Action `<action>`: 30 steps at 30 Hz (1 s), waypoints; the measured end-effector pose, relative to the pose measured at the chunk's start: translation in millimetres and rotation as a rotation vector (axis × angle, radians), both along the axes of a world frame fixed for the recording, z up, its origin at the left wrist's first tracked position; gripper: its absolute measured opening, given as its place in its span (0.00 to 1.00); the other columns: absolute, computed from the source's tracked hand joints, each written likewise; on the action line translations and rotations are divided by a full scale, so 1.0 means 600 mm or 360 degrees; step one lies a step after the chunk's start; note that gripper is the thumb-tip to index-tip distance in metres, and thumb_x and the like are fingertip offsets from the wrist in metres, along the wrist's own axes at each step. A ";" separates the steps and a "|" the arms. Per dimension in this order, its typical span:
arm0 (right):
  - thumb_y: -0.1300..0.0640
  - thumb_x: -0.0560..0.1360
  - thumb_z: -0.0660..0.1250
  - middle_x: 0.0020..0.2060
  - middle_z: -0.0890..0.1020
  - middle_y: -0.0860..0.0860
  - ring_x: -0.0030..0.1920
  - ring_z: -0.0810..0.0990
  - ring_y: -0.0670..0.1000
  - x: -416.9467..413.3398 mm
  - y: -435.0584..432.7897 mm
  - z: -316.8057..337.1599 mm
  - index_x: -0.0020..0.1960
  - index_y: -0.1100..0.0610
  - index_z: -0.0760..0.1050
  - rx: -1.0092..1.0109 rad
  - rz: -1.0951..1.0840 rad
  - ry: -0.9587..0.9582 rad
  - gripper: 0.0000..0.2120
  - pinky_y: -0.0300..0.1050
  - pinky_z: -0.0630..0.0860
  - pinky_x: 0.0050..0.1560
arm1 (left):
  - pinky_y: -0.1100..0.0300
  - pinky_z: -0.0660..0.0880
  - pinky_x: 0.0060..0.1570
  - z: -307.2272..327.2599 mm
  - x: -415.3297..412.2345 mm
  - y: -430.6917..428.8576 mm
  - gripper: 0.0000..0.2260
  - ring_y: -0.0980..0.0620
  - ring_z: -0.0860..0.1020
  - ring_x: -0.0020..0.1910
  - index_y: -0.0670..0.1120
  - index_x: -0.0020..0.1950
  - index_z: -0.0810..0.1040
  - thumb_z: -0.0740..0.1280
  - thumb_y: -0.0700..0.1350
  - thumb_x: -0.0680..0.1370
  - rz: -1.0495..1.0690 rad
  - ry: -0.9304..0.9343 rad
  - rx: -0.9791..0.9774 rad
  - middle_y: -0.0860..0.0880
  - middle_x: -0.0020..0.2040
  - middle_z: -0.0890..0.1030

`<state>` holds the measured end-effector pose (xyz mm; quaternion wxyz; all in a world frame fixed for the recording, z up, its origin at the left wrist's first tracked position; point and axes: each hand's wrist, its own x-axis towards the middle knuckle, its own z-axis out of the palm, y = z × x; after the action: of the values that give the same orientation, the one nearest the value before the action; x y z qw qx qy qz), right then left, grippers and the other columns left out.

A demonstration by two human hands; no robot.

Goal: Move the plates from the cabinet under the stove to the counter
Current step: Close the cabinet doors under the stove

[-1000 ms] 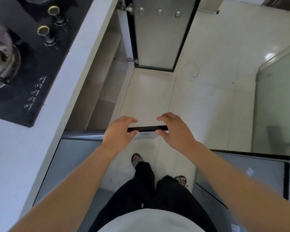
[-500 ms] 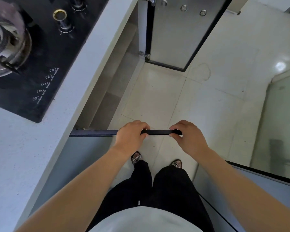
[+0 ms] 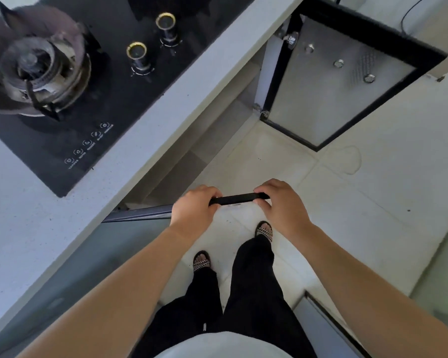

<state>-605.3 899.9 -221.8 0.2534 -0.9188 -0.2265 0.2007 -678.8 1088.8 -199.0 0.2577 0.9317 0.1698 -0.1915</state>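
Both of my hands grip the black top edge [image 3: 236,198] of an open glass-fronted cabinet door [image 3: 93,257] that swings out from under the stove. My left hand [image 3: 192,209] wraps the edge on the left and my right hand [image 3: 282,202] holds it a little further right. Behind the door, the open cabinet [image 3: 192,156] under the counter shows grey shelves. No plates can be seen in it from here.
The white counter [image 3: 181,81] carries a black gas stove [image 3: 70,81] with a burner and two knobs. A second cabinet door [image 3: 334,86] stands open at the upper right. Another glass panel edge [image 3: 329,324] lies at the lower right. My feet stand on the tiled floor [image 3: 360,208].
My fingers have closed tighter on the door's top edge. The view has swung so the stove and the far open door show more; both hands stay on the door.
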 end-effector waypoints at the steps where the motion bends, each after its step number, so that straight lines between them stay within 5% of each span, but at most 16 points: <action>1: 0.57 0.75 0.66 0.51 0.79 0.51 0.52 0.75 0.51 0.024 0.006 0.000 0.56 0.57 0.78 0.0011 0.0075 0.0007 0.10 0.41 0.72 0.50 | 0.57 0.75 0.45 0.005 0.012 0.002 0.09 0.52 0.77 0.51 0.53 0.56 0.77 0.65 0.46 0.76 0.0087 0.0013 0.0019 0.54 0.54 0.79; 8: 0.58 0.75 0.66 0.49 0.78 0.52 0.48 0.76 0.53 0.184 0.055 0.010 0.52 0.59 0.79 0.0026 0.0448 -0.0063 0.08 0.43 0.73 0.46 | 0.57 0.73 0.49 0.023 0.075 0.021 0.13 0.50 0.76 0.56 0.52 0.60 0.76 0.67 0.47 0.76 0.0489 0.0119 0.0202 0.52 0.59 0.78; 17: 0.55 0.76 0.66 0.55 0.77 0.53 0.55 0.75 0.54 0.271 0.124 -0.005 0.58 0.60 0.77 0.0032 0.0612 -0.0152 0.13 0.48 0.76 0.50 | 0.56 0.76 0.53 0.020 0.107 0.025 0.20 0.51 0.71 0.64 0.50 0.69 0.69 0.64 0.48 0.77 0.0689 0.0011 0.0204 0.53 0.68 0.71; 30: 0.52 0.74 0.68 0.56 0.79 0.56 0.55 0.77 0.55 0.348 0.161 0.023 0.59 0.60 0.76 -0.0028 0.0155 -0.0090 0.16 0.46 0.74 0.51 | 0.60 0.75 0.52 0.045 0.214 0.058 0.18 0.52 0.73 0.62 0.52 0.66 0.71 0.64 0.48 0.77 0.0451 -0.0193 -0.0030 0.55 0.66 0.71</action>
<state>-396.3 996.8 -207.8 0.2287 -0.9143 -0.2761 0.1887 -550.5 1123.4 -171.8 0.3007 0.9058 0.2821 -0.0982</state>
